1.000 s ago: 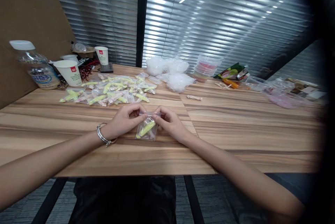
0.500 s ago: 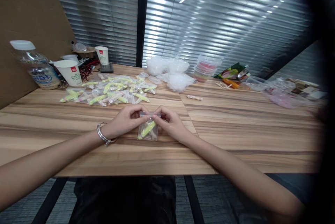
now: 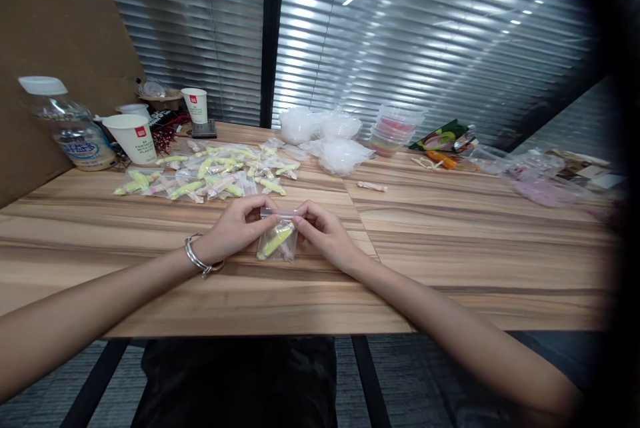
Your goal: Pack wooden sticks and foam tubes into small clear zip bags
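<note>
A small clear zip bag hangs between my hands, just above the front part of the table. Inside it lie a yellow-green wrapped stick and a paler pinkish piece beside it. My left hand pinches the bag's top left edge between thumb and fingers. At the top right corner, my right hand pinches the same bag. Beyond my hands a pile of similar filled bags is spread over the table. One pale wrapped stick lies alone to the right of the pile.
A lidded bottle and paper cups stand at the left. Clear plastic bags and stacked plastic tubs sit at the back. Further right are a green packet, an orange item and crumpled plastic packaging.
The bag has shifted slightly left and up. My left thumb has slid left along its top, so my hands are a little further apart.
</note>
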`<state>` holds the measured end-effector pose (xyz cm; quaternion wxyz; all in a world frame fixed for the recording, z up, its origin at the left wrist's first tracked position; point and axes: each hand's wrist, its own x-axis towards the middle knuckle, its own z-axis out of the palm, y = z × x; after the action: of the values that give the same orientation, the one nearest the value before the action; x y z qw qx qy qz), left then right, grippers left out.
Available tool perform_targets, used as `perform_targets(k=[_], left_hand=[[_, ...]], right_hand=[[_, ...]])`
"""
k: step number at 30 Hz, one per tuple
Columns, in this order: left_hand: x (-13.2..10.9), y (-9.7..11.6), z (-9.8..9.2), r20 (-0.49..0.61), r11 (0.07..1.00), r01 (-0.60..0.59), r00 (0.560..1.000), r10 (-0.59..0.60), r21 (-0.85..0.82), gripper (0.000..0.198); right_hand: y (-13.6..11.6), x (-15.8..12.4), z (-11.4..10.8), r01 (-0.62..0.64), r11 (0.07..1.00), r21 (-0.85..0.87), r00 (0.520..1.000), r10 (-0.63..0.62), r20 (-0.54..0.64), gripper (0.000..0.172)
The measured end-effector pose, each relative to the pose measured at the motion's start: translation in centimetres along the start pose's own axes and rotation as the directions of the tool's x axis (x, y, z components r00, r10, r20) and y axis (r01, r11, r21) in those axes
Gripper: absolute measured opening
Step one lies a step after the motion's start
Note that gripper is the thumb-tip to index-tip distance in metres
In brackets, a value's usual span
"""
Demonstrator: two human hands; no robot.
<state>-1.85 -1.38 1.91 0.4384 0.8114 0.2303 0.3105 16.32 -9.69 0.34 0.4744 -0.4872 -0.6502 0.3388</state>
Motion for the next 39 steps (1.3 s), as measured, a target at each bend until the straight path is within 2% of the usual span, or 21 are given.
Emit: perform_targets(k=[5,11,15,20,28,39], left_hand=[[0.09,-0.02,0.16,0.017,0.999,0.001,1.0,0.0,-0.04,0.017],[0.14,-0.19,-0.03,0.045,0.997,0.017,0.999,-0.013,-0.078,0.019],[0.15,-0.5,-0.2,0.012,0.994,0.033,0.999,-0.032,-0.105,0.02],[0.11,-0.75,-0.15,-0.048,0.999,0.0,0.999,-0.002,-0.039,0.021],[0.0,-0.51,-0.17,-0.076,0.999,-0.028,0.997,0.025,-0.034,0.019],[0.05,-0.35,-0.24,-0.091,0.999,-0.038,0.995,0.035,-0.028,0.017]], right_hand=[[-0.12,-0.02,-0.1,-0.009,0.999,-0.046,1.0,0.008,-0.022,0.022],[-0.21,-0.13,-0.15,0.008,1.0,-0.026,0.999,-0.009,-0.049,0.02],[-0.27,-0.04,-0.2,0.011,1.0,0.009,0.997,-0.011,-0.082,0.021],[-0.38,0.02,-0.18,0.001,0.999,0.033,0.995,0.002,-0.096,0.023],[-0.24,0.15,-0.04,-0.026,0.994,0.106,0.997,0.034,-0.07,0.025],[-0.35,-0.01,-0.22,-0.004,0.996,0.094,0.998,0.01,-0.056,0.025]])
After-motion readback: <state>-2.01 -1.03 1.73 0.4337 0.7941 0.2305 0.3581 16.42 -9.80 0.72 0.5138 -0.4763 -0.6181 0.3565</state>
